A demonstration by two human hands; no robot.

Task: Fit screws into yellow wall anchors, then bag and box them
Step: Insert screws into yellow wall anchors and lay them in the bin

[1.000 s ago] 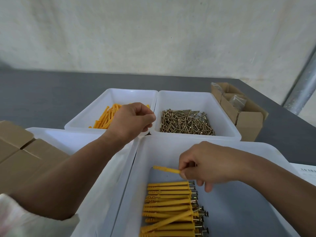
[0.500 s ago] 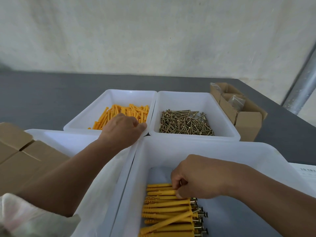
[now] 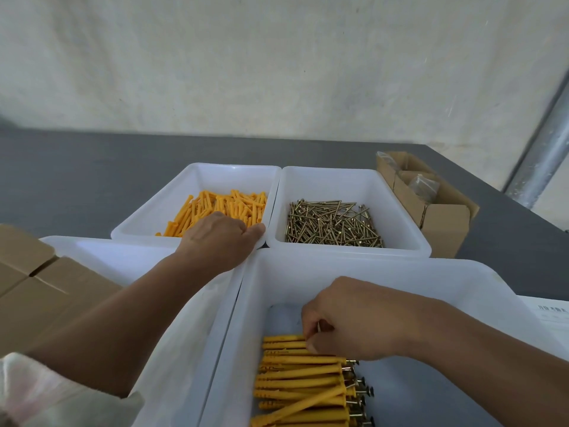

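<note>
Head view, one frame. Left hand reaches over the near rim of the far-left bin, a smooth white plastic tub with sloped walls; its fingers dip behind the rim among the loose anchors, so I cannot tell whether they grip one. The loose anchors are short ribbed yellow plastic, heaped at random. The neighbouring screw bin, touching it, carries a tangle of thin brassy screws. Right hand is down inside the near large bin, fingers curled, thumb and forefinger pinching the head end of the top assembled anchor. That one lies on the assembled stack, laid roughly parallel, metal screw heads showing at the right ends. I note a brown cardboard box on the matte grey table, right of the screw bin.
</note>
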